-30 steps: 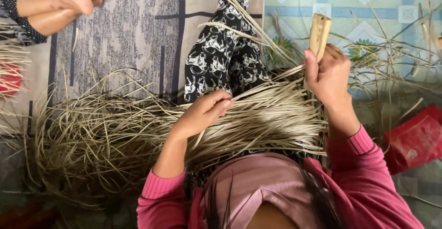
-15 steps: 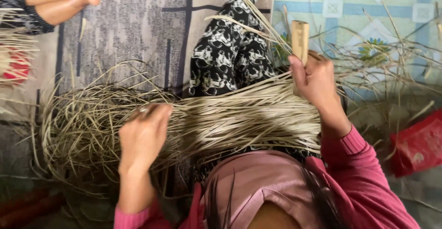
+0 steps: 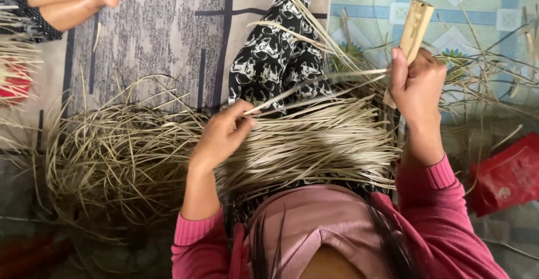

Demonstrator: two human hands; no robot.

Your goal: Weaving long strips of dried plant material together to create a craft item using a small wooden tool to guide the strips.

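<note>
left hand (image 3: 222, 136) pinching strips (image 3: 314, 138), right hand (image 3: 416, 82) gripping stick (image 3: 412, 29)

Dry, matt, pale fibrous strips (image 3: 314, 138); a raw, rough wooden tool (image 3: 412, 29); a glossy red plastic bag (image 3: 505, 175); a woven cloth mat (image 3: 163, 37); smooth patterned floor tiles (image 3: 483, 9).

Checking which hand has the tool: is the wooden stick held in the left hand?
No, the right hand grips the wooden stick, while the left hand pinches pale fibre strips.
</note>
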